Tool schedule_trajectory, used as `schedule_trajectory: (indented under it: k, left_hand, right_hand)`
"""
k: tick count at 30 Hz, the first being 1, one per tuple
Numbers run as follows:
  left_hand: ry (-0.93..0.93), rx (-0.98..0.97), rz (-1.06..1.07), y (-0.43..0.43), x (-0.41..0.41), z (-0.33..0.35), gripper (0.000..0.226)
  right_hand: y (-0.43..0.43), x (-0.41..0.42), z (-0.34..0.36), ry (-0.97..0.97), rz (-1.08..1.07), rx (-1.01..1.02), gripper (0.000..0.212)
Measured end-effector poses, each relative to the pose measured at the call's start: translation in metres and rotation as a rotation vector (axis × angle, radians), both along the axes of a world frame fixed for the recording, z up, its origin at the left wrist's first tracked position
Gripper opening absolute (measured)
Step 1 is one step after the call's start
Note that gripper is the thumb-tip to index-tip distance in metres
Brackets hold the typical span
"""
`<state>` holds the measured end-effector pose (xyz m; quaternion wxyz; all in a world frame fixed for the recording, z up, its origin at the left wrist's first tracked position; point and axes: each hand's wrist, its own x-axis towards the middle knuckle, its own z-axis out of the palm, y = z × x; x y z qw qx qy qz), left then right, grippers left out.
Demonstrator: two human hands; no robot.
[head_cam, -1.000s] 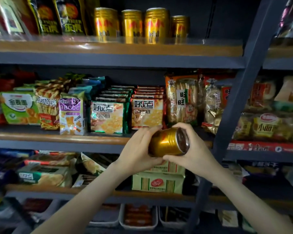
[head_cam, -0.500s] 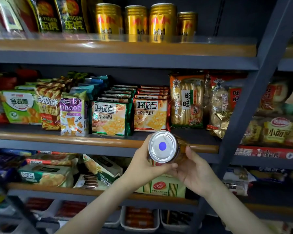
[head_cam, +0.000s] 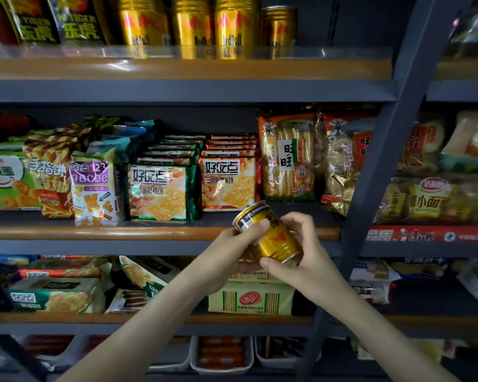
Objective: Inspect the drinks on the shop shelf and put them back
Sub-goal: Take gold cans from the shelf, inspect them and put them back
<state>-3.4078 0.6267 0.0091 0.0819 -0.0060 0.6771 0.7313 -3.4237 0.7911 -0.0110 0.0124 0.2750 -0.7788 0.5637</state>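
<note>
A gold drink can [head_cam: 271,238] is held tilted in front of the middle shelf, its top end pointing up and to the left. My left hand [head_cam: 229,255] grips its upper part from the left, with the thumb across the blue band. My right hand [head_cam: 304,255] holds its lower end, fingers curled round the side. On the top shelf [head_cam: 177,68] stand several matching gold cans [head_cam: 191,23] in a row behind a clear lip.
Dark drink pouches [head_cam: 58,20] stand left of the gold cans. The middle shelf [head_cam: 94,232] carries biscuit and cracker packs. A grey slanted upright post [head_cam: 387,150] rises just right of my hands. Snack boxes fill the lower shelf [head_cam: 122,318].
The can has been turned: a second ago it lay sideways, then its silver end faced me, and now its printed side shows, tilted. Both hands stayed on it.
</note>
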Motion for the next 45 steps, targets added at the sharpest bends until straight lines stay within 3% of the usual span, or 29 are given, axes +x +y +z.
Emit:
schedule_trajectory:
  k: [3, 6, 8, 10, 14, 17, 21, 25, 28, 31, 35, 37, 39, 41, 45]
  left_hand:
    - [-0.001, -0.052, -0.08, -0.002, -0.004, 0.01, 0.06]
    - [0.241, -0.351, 0.006, -0.012, -0.009, 0.011, 0.091]
    - [0.563, -0.558, -0.052, -0.02, -0.011, 0.016, 0.081]
    - [0.769, -0.763, -0.132, -0.027, -0.016, 0.023, 0.065]
    - [0.823, -0.971, -0.125, -0.022, -0.017, 0.049, 0.079]
    - [0.762, -0.897, -0.124, -0.007, -0.013, 0.064, 0.083]
    - [0.815, -0.753, 0.107, 0.006, -0.011, 0.086, 0.073]
    - [0.961, -0.834, 0.379, 0.018, -0.012, 0.111, 0.064]
    - [1.019, -0.866, 0.47, 0.025, -0.016, 0.123, 0.064]
    - [1.055, -0.834, 0.365, 0.02, -0.018, 0.142, 0.066]
    - [0.885, -0.58, -0.006, 0.007, -0.018, 0.173, 0.061]
    - [0.866, -0.551, -0.001, 0.005, -0.021, 0.183, 0.066]
    - [0.873, -0.558, 0.066, 0.007, -0.022, 0.192, 0.067]
    - [0.871, -0.569, 0.142, 0.008, -0.023, 0.2, 0.063]
    - [0.836, -0.547, 0.262, 0.005, -0.029, 0.213, 0.062]
  right_hand:
    - [0.007, 0.001, 0.01, 0.034, -0.031, -0.07, 0.062]
    - [0.015, -0.002, 0.023, 0.035, -0.008, -0.105, 0.057]
    - [0.021, -0.004, 0.034, 0.039, 0.009, -0.101, 0.059]
    - [0.026, -0.007, 0.044, 0.042, 0.025, -0.111, 0.065]
    - [0.033, -0.01, 0.068, 0.115, 0.087, -0.089, 0.074]
    - [0.033, -0.012, 0.088, 0.204, 0.108, -0.06, 0.073]
    - [0.032, -0.015, 0.115, 0.341, 0.045, -0.134, 0.071]
    - [0.02, -0.008, 0.148, 0.49, -0.104, -0.043, 0.077]
    - [0.014, -0.01, 0.167, 0.516, -0.133, -0.078, 0.075]
    - [0.017, -0.015, 0.184, 0.467, -0.058, -0.214, 0.066]
    - [0.025, -0.022, 0.206, 0.505, 0.045, -0.298, 0.052]
    - [0.027, -0.025, 0.216, 0.52, 0.109, -0.276, 0.051]
    - [0.028, -0.029, 0.226, 0.529, 0.143, -0.206, 0.053]
    - [0.03, -0.031, 0.238, 0.646, 0.085, 0.009, 0.055]
    - [0.031, -0.029, 0.253, 0.769, -0.095, 0.452, 0.097]
